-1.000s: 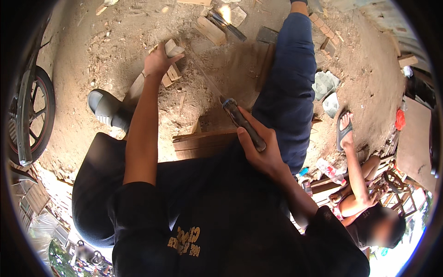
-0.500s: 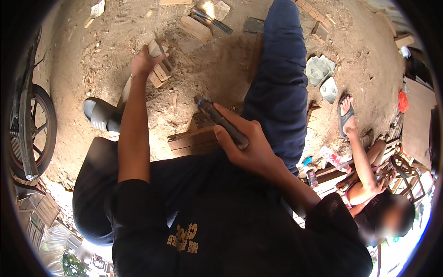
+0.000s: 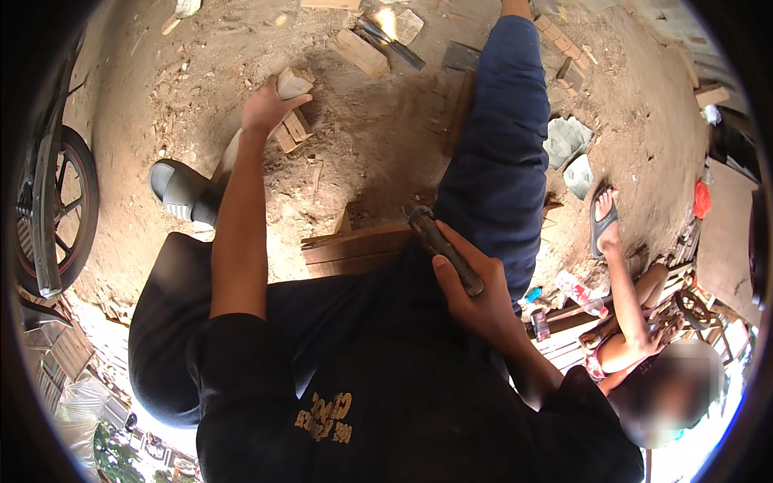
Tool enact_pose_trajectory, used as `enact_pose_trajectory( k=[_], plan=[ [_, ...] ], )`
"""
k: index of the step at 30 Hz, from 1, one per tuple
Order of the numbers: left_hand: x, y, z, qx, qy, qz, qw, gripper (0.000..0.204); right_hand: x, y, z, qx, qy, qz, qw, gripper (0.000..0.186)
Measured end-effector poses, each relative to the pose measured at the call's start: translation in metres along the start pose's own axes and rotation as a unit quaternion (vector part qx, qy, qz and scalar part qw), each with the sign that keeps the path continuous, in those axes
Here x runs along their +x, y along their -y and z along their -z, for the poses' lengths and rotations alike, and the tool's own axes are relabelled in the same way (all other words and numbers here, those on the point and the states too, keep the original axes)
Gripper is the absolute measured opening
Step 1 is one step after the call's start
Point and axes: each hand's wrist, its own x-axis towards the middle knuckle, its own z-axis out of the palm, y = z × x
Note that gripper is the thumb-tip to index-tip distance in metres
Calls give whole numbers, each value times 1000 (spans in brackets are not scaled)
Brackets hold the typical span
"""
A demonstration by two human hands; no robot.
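My left hand reaches far forward and grips a pale wooden block by its side, with the thumb stretched across its near face. Just below that hand, a small stack of wood pieces lies on the dirt. Closer to my body, my right hand is closed round a dark, round tool handle that slants up to the left, its far end banded in a bluish tone. What, if anything, extends beyond that end cannot be made out. Thick wooden boards lie between my legs.
Wood offcuts and a dark tool lie ahead. Grey stone pieces sit beyond my right leg. Another person sits at right near a plastic bottle. A motorcycle wheel stands left.
My right hand has drawn back to the right and down with the handle. A thin dark strip seen earlier across the block beside my left hand no longer shows. The view has shifted slightly.
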Motion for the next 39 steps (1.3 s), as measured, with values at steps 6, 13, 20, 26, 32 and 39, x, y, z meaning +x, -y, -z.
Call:
enact_pose_trajectory(
  k=[6,13,20,26,32,39],
  plan=[
    [6,7,-6,-4,3,-15,1000,104,5,9,2,10,5,53,999,47],
    [3,1,-3,-13,14,-9,1000,92,0,9,1,-3,13,65,998,44],
    [7,11,-10,-2,-10,-23,1000,92,23,6,-17,-3,17,77,997,44],
    [10,15,-16,6,-18,-19,1000,91,30,-4,-20,-8,1,76,997,44],
    [9,10,-13,-9,-20,-34,999,91,19,-13,-16,12,1,91,996,42],
    [6,7,-24,-22,-45,-43,998,88,61,3,-36,6,20,87,996,44]
  ],
)
